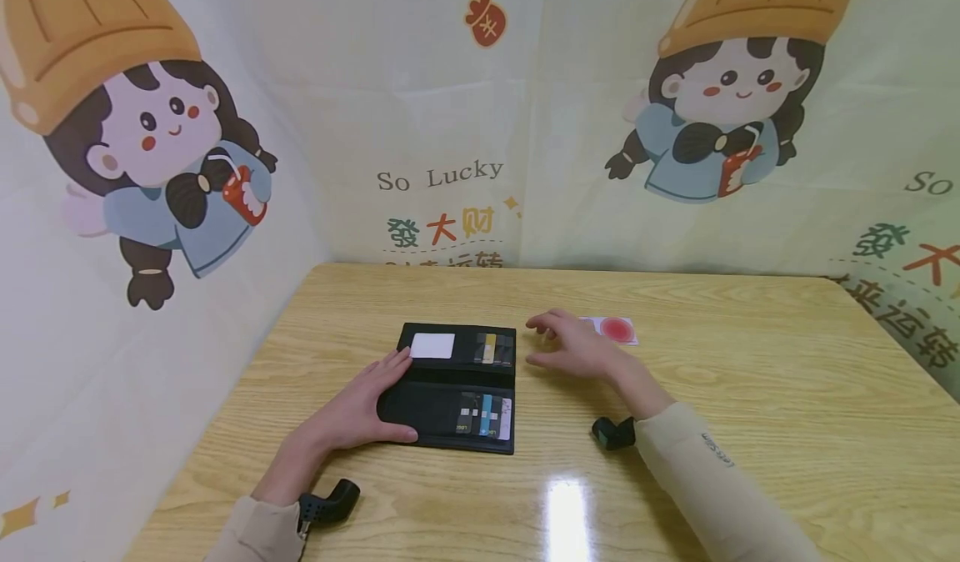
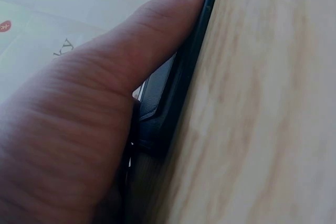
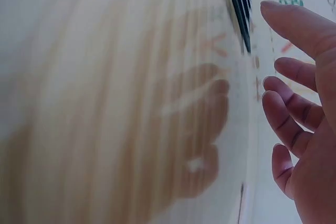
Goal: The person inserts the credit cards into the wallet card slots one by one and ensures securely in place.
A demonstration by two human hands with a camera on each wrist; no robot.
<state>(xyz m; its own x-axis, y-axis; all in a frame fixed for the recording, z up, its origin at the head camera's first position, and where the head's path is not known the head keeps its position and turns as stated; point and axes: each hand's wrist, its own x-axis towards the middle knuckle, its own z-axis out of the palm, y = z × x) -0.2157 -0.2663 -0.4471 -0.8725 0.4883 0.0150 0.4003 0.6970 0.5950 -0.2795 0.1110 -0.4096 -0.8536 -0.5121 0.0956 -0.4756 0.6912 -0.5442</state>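
Note:
A black wallet (image 1: 427, 408) lies unfolded on the wooden table. Its upper half carries a white card (image 1: 432, 346) and a few slotted cards, one of them yellow (image 1: 489, 348); several more cards (image 1: 486, 415) fill slots in the lower half. My left hand (image 1: 367, 408) rests on the wallet's left side, fingers at the upper half and thumb on the lower; the thumb (image 2: 152, 30) lies along its edge in the left wrist view. Just right of the wallet, my right hand (image 1: 573, 345) hovers with loosely bent fingers and nothing between them.
A white card with a red disc (image 1: 617, 329) lies behind the right hand, partly covered by it. The wooden table (image 1: 750, 362) ends at a printed cloth backdrop (image 1: 570, 128). Black wrist devices (image 1: 613, 433) sit at both sleeves.

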